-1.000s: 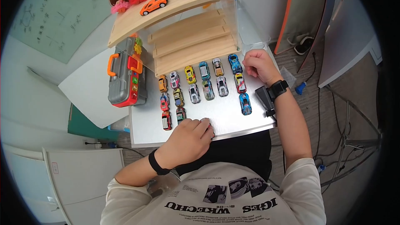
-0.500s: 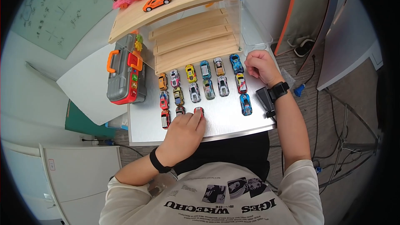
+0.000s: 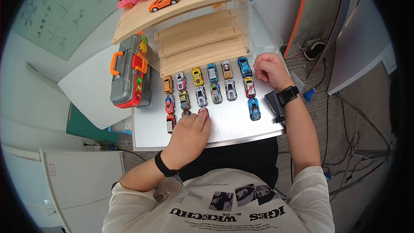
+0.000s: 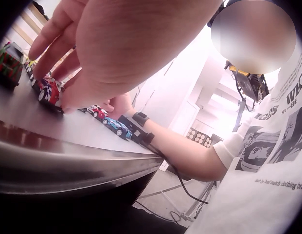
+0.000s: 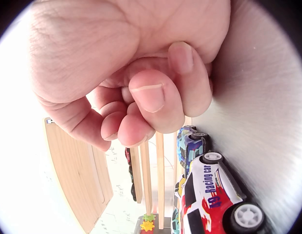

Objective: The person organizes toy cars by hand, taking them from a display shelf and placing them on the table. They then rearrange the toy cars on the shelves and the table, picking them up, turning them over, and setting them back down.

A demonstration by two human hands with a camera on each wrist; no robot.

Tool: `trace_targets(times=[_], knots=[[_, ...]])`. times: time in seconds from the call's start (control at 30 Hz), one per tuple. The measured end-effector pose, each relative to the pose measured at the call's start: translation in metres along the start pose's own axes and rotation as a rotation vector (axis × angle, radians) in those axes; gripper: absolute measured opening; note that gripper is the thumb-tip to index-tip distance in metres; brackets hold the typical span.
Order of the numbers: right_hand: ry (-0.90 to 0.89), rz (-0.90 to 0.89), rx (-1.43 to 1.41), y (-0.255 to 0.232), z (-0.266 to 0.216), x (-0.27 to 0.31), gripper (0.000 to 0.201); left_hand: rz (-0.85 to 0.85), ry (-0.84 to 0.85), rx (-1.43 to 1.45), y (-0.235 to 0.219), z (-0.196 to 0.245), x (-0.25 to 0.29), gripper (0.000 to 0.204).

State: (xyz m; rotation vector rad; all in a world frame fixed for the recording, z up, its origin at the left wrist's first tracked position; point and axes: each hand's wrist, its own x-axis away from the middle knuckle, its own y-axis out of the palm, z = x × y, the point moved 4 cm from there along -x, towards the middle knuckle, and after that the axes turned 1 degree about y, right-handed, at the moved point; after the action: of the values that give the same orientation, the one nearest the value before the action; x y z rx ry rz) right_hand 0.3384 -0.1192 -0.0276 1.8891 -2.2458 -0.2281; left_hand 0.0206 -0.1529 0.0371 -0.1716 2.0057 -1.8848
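My left hand (image 3: 188,134) pinches a small red toy car (image 4: 52,93) between thumb and fingers near the table's front. In the head view only the car's front end shows past the fingertips, just below a silver toy car (image 3: 201,96). Another toy car is mostly covered by that hand. My right hand (image 3: 271,71) rests by the table's right side, fingers loosely curled and holding nothing. Close beside it stand a blue toy car (image 3: 244,67) and a red-and-white racing car (image 5: 207,195); a second blue car (image 3: 254,109) is nearer the front edge.
Several more toy cars, such as a yellow one (image 3: 197,77), stand in columns on the silvery table (image 3: 228,123). Behind them is a wooden shelf (image 3: 200,54) with dolls and larger cars on top. A grey toolbox (image 3: 125,77) stands at the left.
My left hand has moved the red car from the table's front edge up and left, below the silver car. My right hand stays by the right-hand cars.
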Motion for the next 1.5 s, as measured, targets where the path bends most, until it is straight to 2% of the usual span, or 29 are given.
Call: trace_targets(times=[0.97,1.1,1.17,1.5], knots=[[0.028,0.01,0.012,0.002,-0.003,0.003,0.023,-0.01,-0.026,0.009,-0.002,0.0,-0.004,0.029],[0.013,0.004,-0.008,0.002,-0.002,0.002,0.017,-0.019,-0.033,0.01,-0.002,0.0,-0.004,0.03],[0.018,0.004,0.015,0.004,-0.005,0.004,0.023,-0.021,-0.033,0.012,-0.005,0.001,-0.005,0.03],[0.022,0.009,0.02,0.004,-0.004,0.003,0.024,0.004,-0.034,0.02,-0.013,0.001,-0.006,0.032]])
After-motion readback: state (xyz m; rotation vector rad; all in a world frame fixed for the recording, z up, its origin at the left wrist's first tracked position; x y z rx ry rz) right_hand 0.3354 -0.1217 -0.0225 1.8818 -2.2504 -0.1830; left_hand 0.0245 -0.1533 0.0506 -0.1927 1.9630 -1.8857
